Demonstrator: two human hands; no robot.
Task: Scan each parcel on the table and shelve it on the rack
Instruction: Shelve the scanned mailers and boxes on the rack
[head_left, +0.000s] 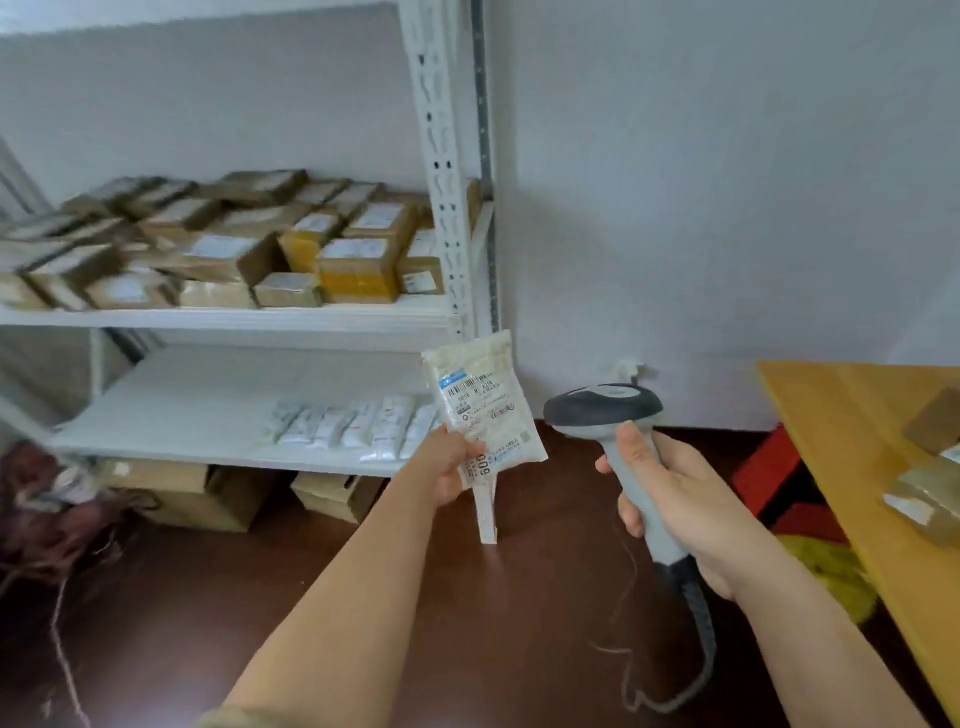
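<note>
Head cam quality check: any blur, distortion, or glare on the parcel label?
Head view: left side smeared, boxes on the rack soft; wide-angle bends the rack's upright; flat parcel in the left hand fairly sharp, no glare; scanner casts a soft wall shadow.

White parcel (483, 405): its shipping label carried a barcode above the code "501E M1 A018"; a tag at the 6 o'clock edge read "600". Remaining print was illegible.

Rack (447, 171) left, table (852, 467) right — boxes (332, 496) on floor under rack.
</note>
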